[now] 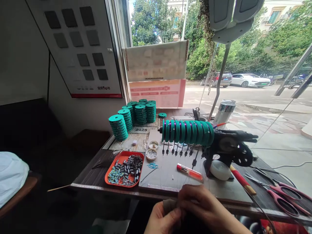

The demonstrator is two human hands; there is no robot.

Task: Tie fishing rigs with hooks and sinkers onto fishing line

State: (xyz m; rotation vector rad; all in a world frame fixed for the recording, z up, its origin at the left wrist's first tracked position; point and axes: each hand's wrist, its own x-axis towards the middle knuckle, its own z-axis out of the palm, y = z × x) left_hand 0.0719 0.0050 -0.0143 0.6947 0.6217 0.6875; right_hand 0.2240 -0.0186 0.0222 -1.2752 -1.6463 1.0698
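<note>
My left hand (165,216) and my right hand (201,201) are close together in front of the table edge, fingers pinched. A grey-brown covering wraps a finger of the left hand. Whatever lies between the fingers is hidden. Beyond them, a row of green line spools (187,132) sits on a black winding machine (226,146), with several small dark pieces (181,149) hanging below. Nearer lies a red-and-clear tube (189,171) on a grey board (161,180). To the left, a red tray (106,178) holds black weights (131,167) and blue-green bits (115,175).
Stacks of green spools (118,128) stand at the back left. Small white bowls (151,155) and blue sticks (152,165) lie beside the tray. Pink-handled scissors (284,201) and a red-and-wood handle (242,180) are at right. A lamp arm (220,78) rises behind the machine.
</note>
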